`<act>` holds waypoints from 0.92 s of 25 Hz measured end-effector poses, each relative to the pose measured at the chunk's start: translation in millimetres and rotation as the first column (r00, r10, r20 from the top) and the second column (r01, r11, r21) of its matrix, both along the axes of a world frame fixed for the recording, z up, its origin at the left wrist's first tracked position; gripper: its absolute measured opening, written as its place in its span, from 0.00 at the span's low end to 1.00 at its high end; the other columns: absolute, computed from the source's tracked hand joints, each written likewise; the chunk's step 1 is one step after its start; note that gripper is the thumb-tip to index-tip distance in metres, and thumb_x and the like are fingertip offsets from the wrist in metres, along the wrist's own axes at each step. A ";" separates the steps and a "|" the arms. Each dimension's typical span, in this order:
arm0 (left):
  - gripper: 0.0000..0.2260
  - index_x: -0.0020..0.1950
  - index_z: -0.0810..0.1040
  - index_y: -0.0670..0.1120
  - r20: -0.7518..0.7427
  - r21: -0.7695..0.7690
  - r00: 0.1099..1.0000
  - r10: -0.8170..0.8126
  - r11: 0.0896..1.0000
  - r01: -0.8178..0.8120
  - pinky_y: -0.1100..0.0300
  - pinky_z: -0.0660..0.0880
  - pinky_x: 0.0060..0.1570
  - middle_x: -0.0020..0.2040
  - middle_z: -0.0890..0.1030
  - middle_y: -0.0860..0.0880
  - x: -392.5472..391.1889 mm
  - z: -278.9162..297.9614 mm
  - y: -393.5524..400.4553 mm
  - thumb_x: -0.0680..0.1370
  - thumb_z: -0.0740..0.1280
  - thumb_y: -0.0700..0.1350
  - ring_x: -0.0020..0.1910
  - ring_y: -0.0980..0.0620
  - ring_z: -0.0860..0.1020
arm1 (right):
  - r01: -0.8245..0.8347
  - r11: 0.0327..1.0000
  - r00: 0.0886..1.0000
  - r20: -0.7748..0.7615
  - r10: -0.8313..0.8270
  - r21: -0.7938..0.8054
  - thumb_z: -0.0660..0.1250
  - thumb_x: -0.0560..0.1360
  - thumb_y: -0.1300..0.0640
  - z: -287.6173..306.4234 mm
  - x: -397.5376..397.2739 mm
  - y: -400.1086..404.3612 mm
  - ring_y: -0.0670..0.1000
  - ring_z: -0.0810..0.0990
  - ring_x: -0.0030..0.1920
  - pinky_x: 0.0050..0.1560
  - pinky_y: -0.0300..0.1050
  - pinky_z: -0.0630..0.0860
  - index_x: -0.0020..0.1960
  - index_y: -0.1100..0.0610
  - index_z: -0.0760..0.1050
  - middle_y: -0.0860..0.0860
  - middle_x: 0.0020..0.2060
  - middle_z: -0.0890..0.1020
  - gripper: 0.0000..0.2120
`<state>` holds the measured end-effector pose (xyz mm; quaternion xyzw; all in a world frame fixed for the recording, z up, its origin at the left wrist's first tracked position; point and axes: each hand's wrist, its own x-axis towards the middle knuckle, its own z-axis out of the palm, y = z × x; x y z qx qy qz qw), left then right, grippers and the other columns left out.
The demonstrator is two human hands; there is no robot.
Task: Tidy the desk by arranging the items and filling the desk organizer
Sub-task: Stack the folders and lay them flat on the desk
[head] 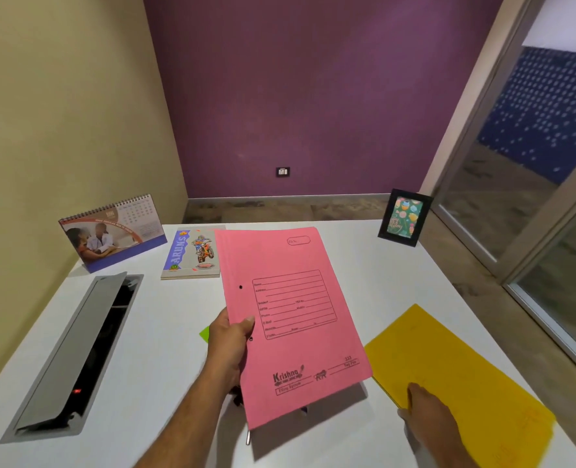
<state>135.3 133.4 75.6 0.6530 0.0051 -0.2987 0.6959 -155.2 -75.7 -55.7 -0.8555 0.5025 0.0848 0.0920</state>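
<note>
At nine o'clock a cable box [74, 359] sat sunk into the white desk [165, 383], its grey lid tilted open; inside was dark, with one small red light and nothing else I could make out. At ten o'clock stood a desk calendar [112, 231], and beside it, toward eleven, a stack of notebooks [192, 253] lay flat. A green sticky note [204, 333] peeked out just behind the left hand [229, 349].

That hand held a pink folder [290, 319] raised over the middle of the desk, thumb on the cover, the other fingers hidden beneath its left edge. The folder looked light and thin, stiff enough to stay flat from one edge, though likely to sag or slide if gripped loosely; the spine side seemed the safest hold.

At four o'clock the right hand [428, 417] rested on a yellow folder [465, 376] lying flat; whether its fingers hooked the near edge I could not tell. At one o'clock stood a picture frame [404, 217]. No desk organizer was in view.
</note>
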 end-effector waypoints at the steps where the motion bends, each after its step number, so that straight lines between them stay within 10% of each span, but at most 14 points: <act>1: 0.11 0.57 0.79 0.45 0.000 0.002 1.000 0.000 1.000 0.000 0.40 0.81 0.50 0.49 0.86 0.42 -1.8 0.1 -2.0 0.79 0.63 0.34 0.48 0.38 0.84 | -0.035 0.999 0.999 -0.034 0.034 -0.017 0.68 0.74 0.45 0.4 -1.0 -0.2 0.52 0.81 0.53 0.49 0.46 0.76 0.57 0.54 0.70 0.50 0.52 0.81 0.18; 6: 0.11 0.56 0.80 0.46 0.015 0.005 1.000 0.001 1.000 -0.001 0.39 0.80 0.53 0.50 0.86 0.42 -7.4 -1.8 -6.8 0.79 0.63 0.34 0.50 0.38 0.83 | -0.098 0.994 0.961 -0.256 0.108 0.053 0.78 0.56 0.59 -18.3 -1.1 -12.1 0.56 0.80 0.23 0.20 0.48 0.76 0.43 0.61 0.79 0.55 0.27 0.80 0.18; 10: 0.13 0.54 0.81 0.48 0.038 -0.010 0.999 -0.012 1.000 0.012 0.39 0.80 0.53 0.49 0.86 0.44 -13.2 -5.8 -9.1 0.78 0.63 0.32 0.49 0.38 0.83 | -0.142 0.980 0.972 -0.208 0.111 -0.139 0.62 0.76 0.56 44.2 24.2 -6.1 0.51 0.85 0.40 0.33 0.44 0.76 0.55 0.56 0.72 0.51 0.41 0.85 0.09; 16: 0.13 0.57 0.81 0.50 0.067 -0.068 0.998 -0.018 0.997 0.023 0.39 0.79 0.55 0.50 0.86 0.45 -30.6 -12.4 -23.9 0.81 0.62 0.36 0.49 0.41 0.84 | 0.056 0.962 0.972 0.233 0.009 -0.269 0.61 0.77 0.59 96.3 62.2 -10.9 0.61 0.81 0.32 0.31 0.43 0.66 0.51 0.63 0.76 0.60 0.32 0.82 0.09; 23: 0.10 0.57 0.79 0.56 0.119 -0.087 0.983 -0.138 0.985 0.149 0.49 0.82 0.49 0.50 0.86 0.47 -67.0 -9.3 -42.0 0.83 0.59 0.46 0.48 0.48 0.85 | 0.026 0.975 0.825 0.555 0.103 -0.220 0.57 0.80 0.51 154.5 106.6 21.8 0.51 0.79 0.30 0.35 0.45 0.80 0.55 0.55 0.76 0.51 0.33 0.80 0.12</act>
